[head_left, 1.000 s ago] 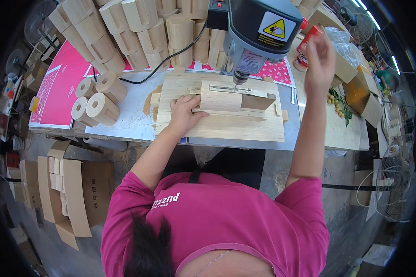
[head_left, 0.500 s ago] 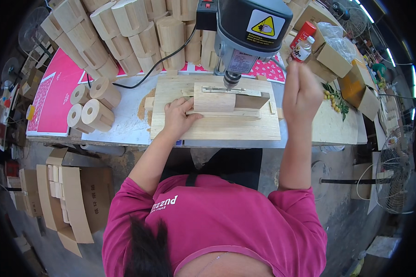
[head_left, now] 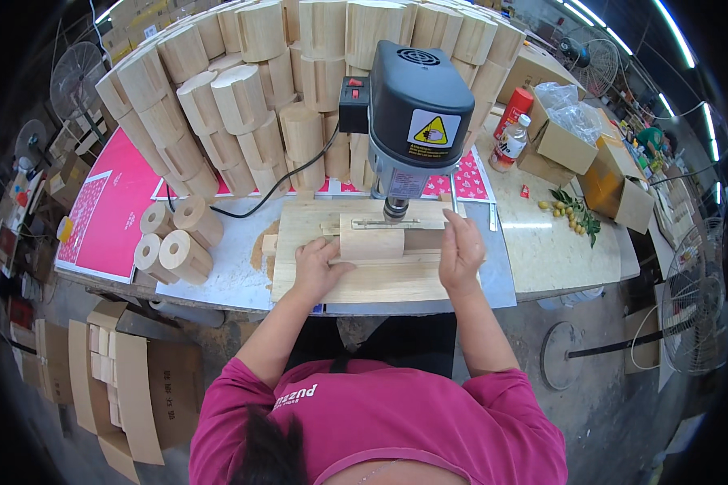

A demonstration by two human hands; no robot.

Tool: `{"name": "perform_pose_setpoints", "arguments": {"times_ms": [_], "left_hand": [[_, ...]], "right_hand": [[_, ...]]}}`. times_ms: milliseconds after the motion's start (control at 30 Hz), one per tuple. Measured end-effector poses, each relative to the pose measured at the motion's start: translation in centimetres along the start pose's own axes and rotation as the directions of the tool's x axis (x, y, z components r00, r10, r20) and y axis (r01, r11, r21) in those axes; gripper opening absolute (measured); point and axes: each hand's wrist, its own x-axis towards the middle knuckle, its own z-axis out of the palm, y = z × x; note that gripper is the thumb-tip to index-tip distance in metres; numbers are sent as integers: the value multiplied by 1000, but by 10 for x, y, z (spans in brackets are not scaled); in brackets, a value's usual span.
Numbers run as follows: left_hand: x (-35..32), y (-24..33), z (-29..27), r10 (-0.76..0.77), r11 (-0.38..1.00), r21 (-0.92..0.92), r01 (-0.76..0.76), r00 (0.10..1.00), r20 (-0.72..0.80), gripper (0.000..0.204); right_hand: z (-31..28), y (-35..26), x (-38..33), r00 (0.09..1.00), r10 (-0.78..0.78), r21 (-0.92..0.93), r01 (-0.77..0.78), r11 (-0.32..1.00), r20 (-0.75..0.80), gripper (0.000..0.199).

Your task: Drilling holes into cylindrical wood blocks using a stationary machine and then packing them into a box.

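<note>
A pale wooden block (head_left: 372,246) lies in a wooden jig (head_left: 364,287) on the bench, with a slim metal strip (head_left: 386,224) along its far edge. My left hand (head_left: 319,268) is closed on the block's left end, its thumb along the front side. Above the block stands a drill press (head_left: 419,101) with a dark motor housing. Its chuck (head_left: 395,210) is over the metal strip; whether the bit touches anything cannot be made out. Right of the block, my right hand (head_left: 463,252) is closed around the low end of the press's metal lever (head_left: 453,192).
Stacked wooden cylinders (head_left: 303,145) rise behind the press. Several bored cylinders (head_left: 184,257) stand at left. A black cable (head_left: 279,196) crosses the bench. A bottle (head_left: 510,145), a red can (head_left: 516,109), cartons (head_left: 570,141) and fruit on a leafy sprig (head_left: 576,217) sit at right.
My right hand has come down and to the left with the lever, beside the jig. My left hand stays at the block's left end. The view has tilted up, showing more of the stacks.
</note>
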Motion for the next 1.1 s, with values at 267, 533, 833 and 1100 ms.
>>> {"name": "perform_pose_setpoints", "arguments": {"times_ms": [267,533,833,1100], "left_hand": [[15,16,11,48,997,60,-49,999,24,50],[18,22,27,-6,1000,27,4,998,62,50],[17,23,27,18,999,34,-20,998,52,49],[18,28,22,6,999,38,-9,997,81,49]], "right_hand": [[-12,-13,161,1000,-15,-191,14,982,-2,28],[-3,3,176,995,78,-110,-70,991,65,36],[-26,-35,45,997,73,-1,-73,997,-7,11],[19,20,-11,992,-80,134,92,987,-97,14]]}}
